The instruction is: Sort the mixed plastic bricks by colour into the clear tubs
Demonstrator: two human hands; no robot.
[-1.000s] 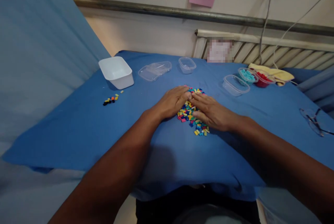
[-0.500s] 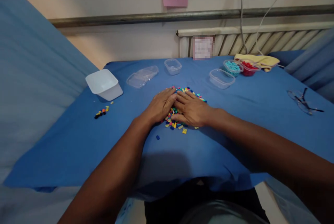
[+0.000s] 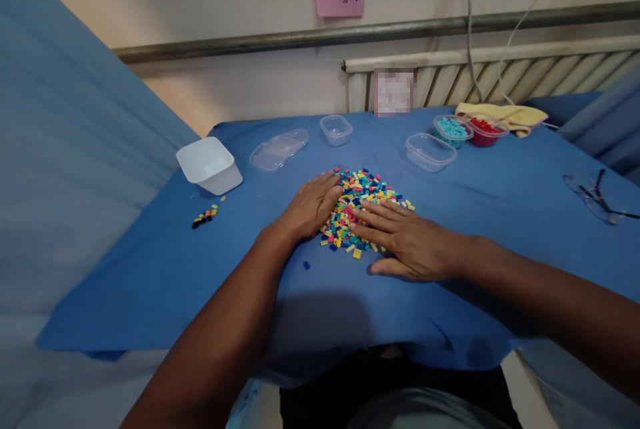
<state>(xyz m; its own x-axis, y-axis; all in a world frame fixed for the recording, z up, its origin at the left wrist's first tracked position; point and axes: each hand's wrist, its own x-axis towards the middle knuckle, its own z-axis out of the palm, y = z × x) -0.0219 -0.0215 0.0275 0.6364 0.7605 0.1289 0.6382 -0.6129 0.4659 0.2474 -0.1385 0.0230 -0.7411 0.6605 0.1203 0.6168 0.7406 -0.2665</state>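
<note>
Small bricks (image 3: 345, 221) lie heaped on blue cloth (image 3: 175, 276) before a radiator (image 3: 490, 70).

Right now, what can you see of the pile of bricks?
The pile of bricks is low and loose: small pieces, plastic by the look, in mixed yellow, blue, teal, pink and cream. It spreads over the blue cloth. The left hand lies against its left side; the right hand has its fingers over the near right part, hiding some.
</note>
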